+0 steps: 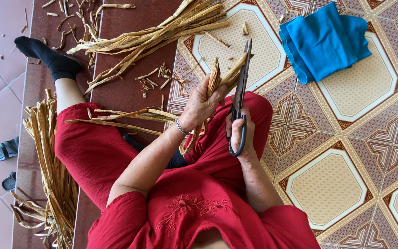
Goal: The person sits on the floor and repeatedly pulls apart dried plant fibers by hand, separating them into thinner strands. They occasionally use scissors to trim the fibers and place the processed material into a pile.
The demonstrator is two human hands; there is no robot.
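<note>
The left hand [201, 106] grips a bunch of dried strips [217, 78] pointing up and away; the right hand [240, 131] holds scissors [240, 87], blades lying alongside the strips' right side.

Bare patterned floor [346, 184] right; dried strips [153, 34] crowd left

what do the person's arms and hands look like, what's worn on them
Both arms are bare from above the elbow down. Short, loose red sleeves end at the upper arms and belong to a red top with embroidered flowers on the chest. The left hand has a thin silver bracelet at the wrist. The right hand shows no jewellery in this view. No gloves on either hand.
</note>
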